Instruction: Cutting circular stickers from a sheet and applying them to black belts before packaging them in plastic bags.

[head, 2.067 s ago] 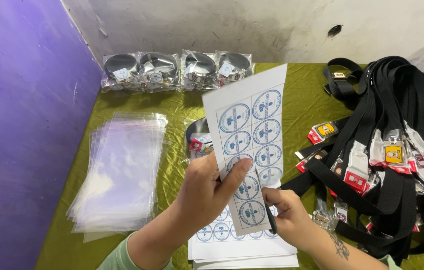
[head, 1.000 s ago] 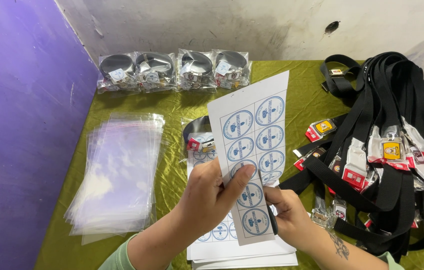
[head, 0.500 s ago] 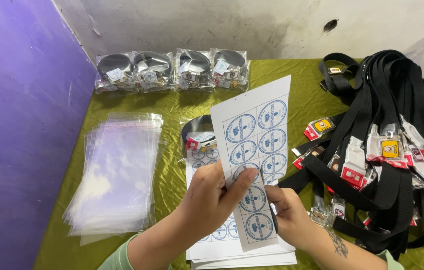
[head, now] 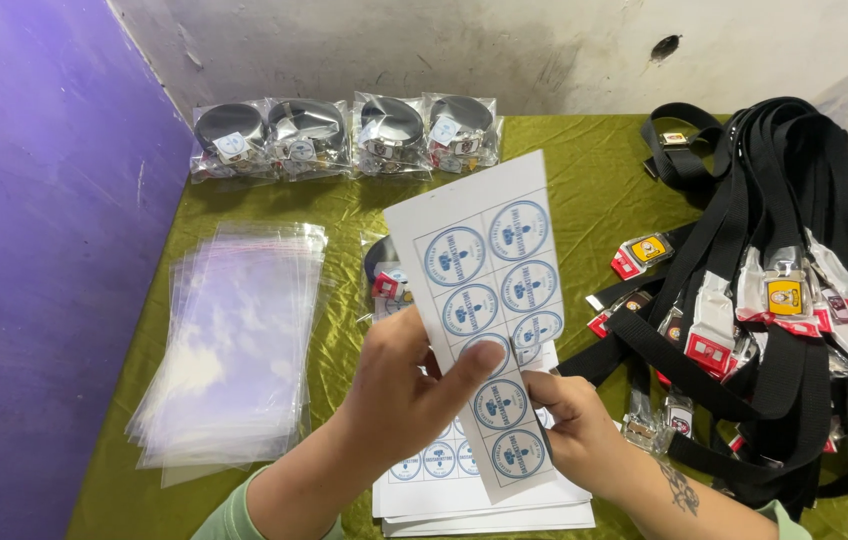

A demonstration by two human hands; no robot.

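We look down on a table under an olive-green cloth (head: 584,170) that creases and shines. A purple wall (head: 34,250) fills the left of the frame, and a stained whitish wall (head: 394,45) with a small dark hole runs along the top.

In the lower middle, our left hand (head: 399,395) holds a sheet of round blue stickers (head: 489,310) upright above the table, fingers together behind it and the thumb pressed across its face. Our right hand (head: 569,425) pinches the sheet's lower right edge, fingertips closed on a sticker there. The sheet shows two columns of stickers; we count ten, though the thumb covers part of one.

Under the hands lies a stack of more sticker sheets (head: 484,500), cut off by the bottom edge and mostly hidden, so we cannot count them. Just behind the held sheet, a bagged item (head: 384,275) is half covered.

At centre left sits a pile of clear plastic bags (head: 239,350), too thin and overlapped to count. Along the top, against the wall, four bagged black belts (head: 344,135) stand in a row. The right side holds a heap of loose black belts (head: 774,240) with red and white tags, tangled and running off the frame, number unclear. Both forearms are cut off at the bottom; a tattoo shows on the right one.
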